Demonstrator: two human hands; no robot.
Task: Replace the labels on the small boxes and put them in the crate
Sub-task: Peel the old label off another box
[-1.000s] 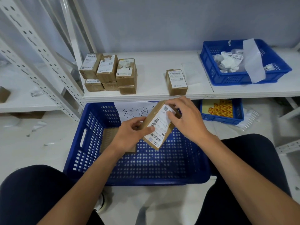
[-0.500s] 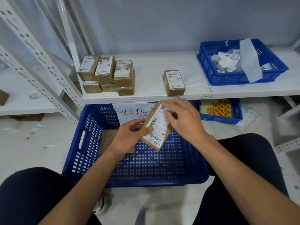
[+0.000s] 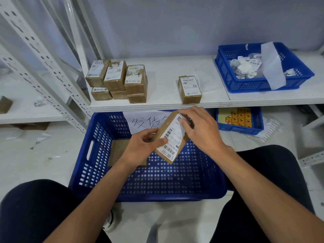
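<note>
Two hands hold the small box (image 3: pixel 166 124) above the crate (image 3: pixel 149 195), long axis tilted toward its far wall; the left hand (image 3: pixel 140 147) grips the near end. At the far end the right hand (image 3: pixel 201 130) seems to pinch the corner of the label (image 3: pixel 172 137).

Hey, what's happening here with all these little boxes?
A seated person holds a small box over the big blue crate. The left hand grips its lower part; the right hand curls over its top end, thumb on a corner of the white label. More labelled boxes wait on the shelf behind.
</note>
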